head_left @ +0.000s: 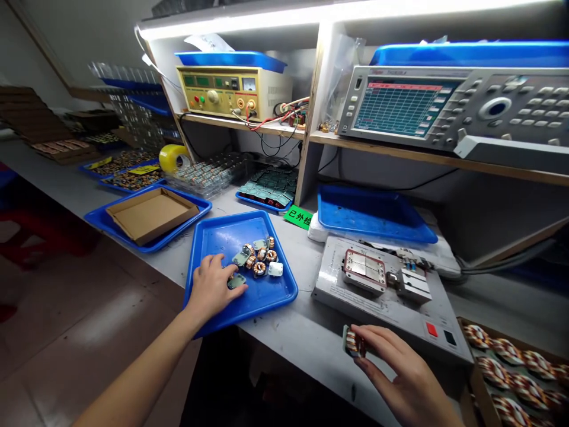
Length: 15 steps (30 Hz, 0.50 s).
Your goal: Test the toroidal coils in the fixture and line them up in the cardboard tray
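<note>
My right hand (395, 367) pinches a toroidal coil (354, 343) wound with copper wire, a pale green base plate on its left side. It is held in the air in front of the grey test fixture (329, 284). My left hand (216, 284) reaches into the blue tray (262, 305), its thumb and fingers curled around another coil with a green base (237, 281), partly hidden by the fingers. Beside those fingers lies a loose cluster of several similar coils (259, 268), some with the base plate facing up.
A cardboard box (151, 216) sits in another blue tray at left. Large copper coils (507, 350) fill a box at lower right. Two instruments, a yellowish tester (222, 92) and a grey meter with a screen (400, 110), stand on the shelf. A green label (299, 217) lies behind.
</note>
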Each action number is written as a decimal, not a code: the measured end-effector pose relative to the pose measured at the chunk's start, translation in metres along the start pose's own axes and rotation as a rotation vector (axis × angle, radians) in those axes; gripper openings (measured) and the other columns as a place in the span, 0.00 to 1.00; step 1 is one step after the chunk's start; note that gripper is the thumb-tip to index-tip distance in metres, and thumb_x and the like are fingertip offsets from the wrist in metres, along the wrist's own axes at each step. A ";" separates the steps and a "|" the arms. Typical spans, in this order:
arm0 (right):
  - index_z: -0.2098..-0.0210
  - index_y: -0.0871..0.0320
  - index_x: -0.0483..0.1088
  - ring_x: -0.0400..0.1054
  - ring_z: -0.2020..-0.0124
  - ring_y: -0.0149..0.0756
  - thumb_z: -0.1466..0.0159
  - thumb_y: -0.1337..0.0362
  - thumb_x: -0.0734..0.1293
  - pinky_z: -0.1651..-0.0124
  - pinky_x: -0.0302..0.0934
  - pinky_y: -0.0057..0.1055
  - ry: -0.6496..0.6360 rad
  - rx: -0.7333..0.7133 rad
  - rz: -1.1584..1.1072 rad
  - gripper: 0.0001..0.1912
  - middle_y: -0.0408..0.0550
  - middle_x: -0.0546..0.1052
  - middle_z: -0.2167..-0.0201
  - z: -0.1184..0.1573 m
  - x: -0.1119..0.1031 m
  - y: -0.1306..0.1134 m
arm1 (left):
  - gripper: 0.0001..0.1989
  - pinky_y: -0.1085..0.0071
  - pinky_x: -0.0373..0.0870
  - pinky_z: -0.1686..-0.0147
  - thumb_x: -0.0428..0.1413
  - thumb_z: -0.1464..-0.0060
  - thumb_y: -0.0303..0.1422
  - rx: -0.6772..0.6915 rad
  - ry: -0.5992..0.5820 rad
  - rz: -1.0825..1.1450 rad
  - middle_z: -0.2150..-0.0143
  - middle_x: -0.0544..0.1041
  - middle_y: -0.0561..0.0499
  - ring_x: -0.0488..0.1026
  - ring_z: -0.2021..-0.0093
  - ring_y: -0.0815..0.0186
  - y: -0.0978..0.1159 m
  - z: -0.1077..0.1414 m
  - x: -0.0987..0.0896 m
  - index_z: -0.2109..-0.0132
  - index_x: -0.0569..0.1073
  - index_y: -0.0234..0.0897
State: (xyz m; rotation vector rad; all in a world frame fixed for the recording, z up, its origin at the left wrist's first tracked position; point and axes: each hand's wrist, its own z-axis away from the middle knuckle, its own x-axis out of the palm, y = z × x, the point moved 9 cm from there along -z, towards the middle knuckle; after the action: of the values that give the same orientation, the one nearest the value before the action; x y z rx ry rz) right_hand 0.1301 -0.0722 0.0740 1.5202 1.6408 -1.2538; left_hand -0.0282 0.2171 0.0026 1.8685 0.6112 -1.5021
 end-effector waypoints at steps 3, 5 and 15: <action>0.52 0.56 0.65 0.70 0.60 0.34 0.41 0.63 0.63 0.60 0.69 0.26 0.030 -0.034 0.037 0.16 0.49 0.74 0.60 -0.001 -0.003 -0.003 | 0.24 0.50 0.57 0.52 0.55 0.58 0.51 0.044 -0.047 0.061 0.43 0.59 0.40 0.52 0.43 0.44 -0.001 -0.002 0.010 0.56 0.72 0.44; 0.52 0.56 0.65 0.70 0.60 0.34 0.41 0.63 0.63 0.60 0.69 0.25 0.042 -0.062 0.056 0.16 0.49 0.74 0.60 -0.002 -0.004 -0.006 | 0.24 0.53 0.60 0.55 0.55 0.59 0.51 0.073 -0.068 0.111 0.47 0.64 0.42 0.58 0.47 0.47 0.000 -0.002 0.015 0.56 0.72 0.44; 0.52 0.57 0.65 0.70 0.59 0.34 0.42 0.62 0.64 0.59 0.68 0.23 0.078 -0.114 0.087 0.17 0.49 0.74 0.60 0.000 -0.010 -0.009 | 0.15 0.66 0.61 0.64 0.57 0.60 0.45 -0.037 -0.035 0.542 0.60 0.64 0.50 0.65 0.65 0.62 -0.009 0.002 0.015 0.67 0.71 0.41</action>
State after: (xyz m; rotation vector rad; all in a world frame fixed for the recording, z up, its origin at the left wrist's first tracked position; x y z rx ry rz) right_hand 0.1235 -0.0760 0.0847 1.5706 1.6470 -1.0494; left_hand -0.0322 0.2213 -0.0143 1.7857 0.0945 -1.1508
